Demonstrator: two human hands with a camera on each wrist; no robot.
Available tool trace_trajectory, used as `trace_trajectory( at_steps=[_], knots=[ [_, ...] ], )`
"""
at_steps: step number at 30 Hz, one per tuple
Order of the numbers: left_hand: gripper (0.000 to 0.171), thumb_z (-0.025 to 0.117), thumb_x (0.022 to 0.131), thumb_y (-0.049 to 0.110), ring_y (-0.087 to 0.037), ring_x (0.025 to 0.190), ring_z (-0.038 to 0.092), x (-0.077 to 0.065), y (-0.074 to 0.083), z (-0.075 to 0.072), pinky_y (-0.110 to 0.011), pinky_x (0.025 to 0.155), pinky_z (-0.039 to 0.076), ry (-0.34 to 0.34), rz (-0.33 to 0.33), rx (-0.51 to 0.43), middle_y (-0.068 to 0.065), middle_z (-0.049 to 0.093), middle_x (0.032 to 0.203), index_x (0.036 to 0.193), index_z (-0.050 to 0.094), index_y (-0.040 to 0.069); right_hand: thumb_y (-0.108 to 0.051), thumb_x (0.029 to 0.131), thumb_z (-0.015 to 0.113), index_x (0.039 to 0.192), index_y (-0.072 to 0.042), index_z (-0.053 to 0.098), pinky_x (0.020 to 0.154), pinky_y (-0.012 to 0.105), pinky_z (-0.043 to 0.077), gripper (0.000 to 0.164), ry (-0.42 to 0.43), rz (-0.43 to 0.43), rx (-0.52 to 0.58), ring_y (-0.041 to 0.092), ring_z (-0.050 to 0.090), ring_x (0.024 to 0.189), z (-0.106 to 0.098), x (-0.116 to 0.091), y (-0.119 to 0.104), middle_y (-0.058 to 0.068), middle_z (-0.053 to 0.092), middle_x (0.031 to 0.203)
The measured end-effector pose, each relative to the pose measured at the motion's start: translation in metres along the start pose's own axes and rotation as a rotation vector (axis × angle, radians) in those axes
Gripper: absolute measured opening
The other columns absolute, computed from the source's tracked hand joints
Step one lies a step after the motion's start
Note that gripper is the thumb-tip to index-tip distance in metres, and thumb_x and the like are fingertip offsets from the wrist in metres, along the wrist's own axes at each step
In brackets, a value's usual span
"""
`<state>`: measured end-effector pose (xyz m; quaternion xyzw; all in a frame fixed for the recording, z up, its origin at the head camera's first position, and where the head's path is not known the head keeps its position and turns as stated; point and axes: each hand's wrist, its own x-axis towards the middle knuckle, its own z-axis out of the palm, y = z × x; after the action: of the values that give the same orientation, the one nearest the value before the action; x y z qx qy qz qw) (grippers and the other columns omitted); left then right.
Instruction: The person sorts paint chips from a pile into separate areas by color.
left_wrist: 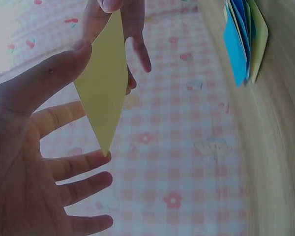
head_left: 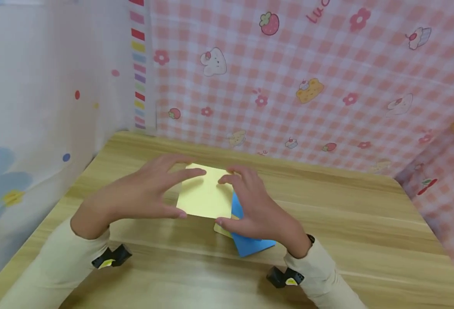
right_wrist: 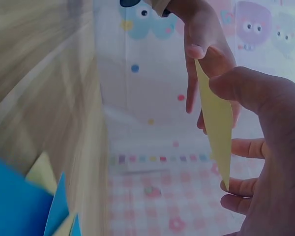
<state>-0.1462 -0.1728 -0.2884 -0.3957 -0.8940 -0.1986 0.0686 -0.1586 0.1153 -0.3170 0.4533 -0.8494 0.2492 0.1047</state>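
Head view: L hand (head_left: 145, 189) and R hand (head_left: 254, 208), fingers spread wide, hold yellow sheet (head_left: 205, 195) by its corners — thumbs near, fingertips far — presumably to keep it flat w/o creasing. Sheet is up off table (head_left: 365, 240); blue-and-yellow paper pile (head_left: 250, 246) lies below, near right, partly hidden by R hand, likely placed within reach.

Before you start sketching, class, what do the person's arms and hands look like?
The left hand and right hand are bare. Plain cream sleeves reach both wrists. By each wrist is a small black device with a yellow marking, and a bit of black band shows at the right wrist.
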Motion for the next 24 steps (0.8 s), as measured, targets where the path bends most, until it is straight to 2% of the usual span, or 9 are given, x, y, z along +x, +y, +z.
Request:
trace_trajectory(
  at_steps=[3,5,7,10,15,19,24],
  knots=[
    [0.084,0.089,0.077,0.037,-0.037,0.132,0.043,-0.01,-0.006,-0.001,-0.059,0.104,0.039,0.008,-0.004,0.012,-0.016,0.046,0.143,0.149,0.05,0.02,-0.038,0.084,0.077,0.132,-0.009,0.048,0.108,0.055,0.03,0.063,-0.05,0.028,0.012,0.034,0.034,0.134,0.01,0.01,-0.001,0.016,0.038,0.145],
    [0.083,0.088,0.078,0.037,-0.039,0.131,0.044,-0.016,-0.009,0.002,-0.061,0.104,0.037,-0.024,-0.039,0.022,-0.017,0.047,0.141,0.15,0.05,0.02,-0.039,0.085,0.076,0.133,-0.011,0.048,0.111,0.055,0.028,0.062,-0.105,0.049,0.025,0.033,0.033,0.137,0.02,0.014,0.001,0.015,0.038,0.146],
    [0.084,0.087,0.078,0.04,-0.042,0.13,0.044,-0.022,-0.012,0.009,-0.063,0.104,0.036,-0.09,-0.103,0.017,-0.018,0.048,0.14,0.151,0.049,0.021,-0.04,0.087,0.076,0.134,-0.011,0.048,0.113,0.056,0.025,0.062,-0.175,0.057,0.025,0.033,0.032,0.139,0.034,0.016,0.005,0.015,0.039,0.147],
    [0.084,0.086,0.079,0.044,-0.045,0.126,0.046,-0.028,-0.016,0.025,-0.065,0.103,0.036,-0.224,-0.197,0.003,-0.02,0.049,0.138,0.152,0.048,0.024,-0.042,0.089,0.074,0.135,-0.013,0.047,0.116,0.057,0.021,0.061,-0.305,0.063,-0.007,0.033,0.03,0.141,0.057,0.015,0.009,0.014,0.039,0.146],
    [0.088,0.088,0.076,0.044,-0.036,0.118,0.05,-0.033,-0.021,0.052,-0.059,0.099,0.039,-0.384,-0.272,-0.04,-0.014,0.052,0.128,0.151,0.047,0.027,-0.046,0.09,0.072,0.134,-0.018,0.05,0.114,0.057,0.022,0.057,-0.484,0.104,-0.053,0.028,0.031,0.138,0.083,0.012,0.009,0.008,0.04,0.144],
    [0.089,0.088,0.076,0.043,-0.034,0.117,0.048,-0.033,-0.022,0.062,-0.06,0.102,0.036,-0.442,-0.299,-0.033,-0.011,0.05,0.126,0.153,0.045,0.029,-0.048,0.089,0.072,0.132,-0.02,0.052,0.115,0.058,0.021,0.055,-0.525,0.125,-0.088,0.026,0.031,0.137,0.088,0.011,0.006,0.007,0.039,0.145],
    [0.09,0.088,0.077,0.042,-0.041,0.127,0.044,-0.033,-0.021,0.062,-0.065,0.106,0.032,-0.445,-0.308,0.004,-0.018,0.046,0.136,0.153,0.043,0.028,-0.051,0.088,0.075,0.131,-0.02,0.052,0.115,0.061,0.02,0.059,-0.527,0.121,-0.113,0.029,0.029,0.141,0.086,0.015,0.003,0.009,0.037,0.148]
  ],
)
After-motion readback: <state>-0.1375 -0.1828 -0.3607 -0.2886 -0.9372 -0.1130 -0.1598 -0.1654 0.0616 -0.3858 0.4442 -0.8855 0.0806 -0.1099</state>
